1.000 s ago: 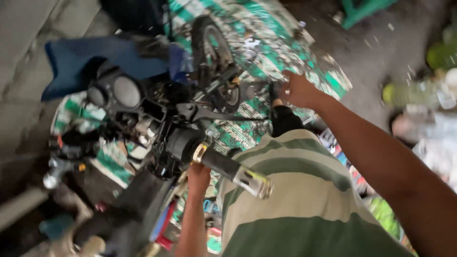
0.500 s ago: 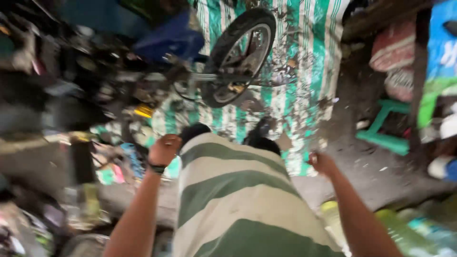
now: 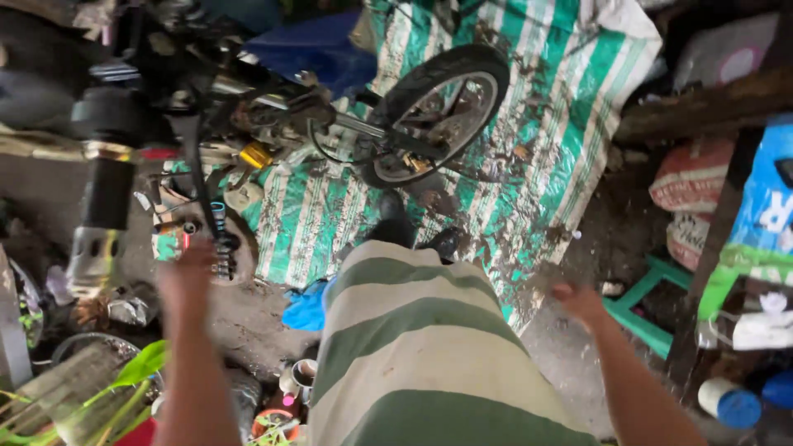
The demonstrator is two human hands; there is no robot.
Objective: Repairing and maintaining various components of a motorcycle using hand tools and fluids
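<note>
Head view looks straight down the wearer's green-and-cream striped shirt [image 3: 421,347] to dark shoes [image 3: 413,235] planted at the near edge of a green-and-white striped tarp [image 3: 570,107] spread over a dirt floor. Left hand [image 3: 186,277] is raised over the clutter just off the tarp's left edge, blurred; it grips nothing visible, but whether the fingers are curled or loose cannot be told. Nearest to it, a black coil spring part [image 3: 221,239] and the silver-tipped handlebar grip [image 3: 97,223] of a motorcycle [image 3: 248,99] that lies across the tarp's far left corner. Its front wheel [image 3: 438,111] rests near the tarp's middle, spokes and tyre muddy. Right hand [image 3: 578,304] hangs free off the tarp's right edge, fingers loosely released, holding nothing, above bare ground. A green plastic stool [image 3: 648,306] stands just beside it. Small cans and cups [image 3: 301,376] sit by the left leg; green leaves [image 3: 136,372] at lower left.
</note>
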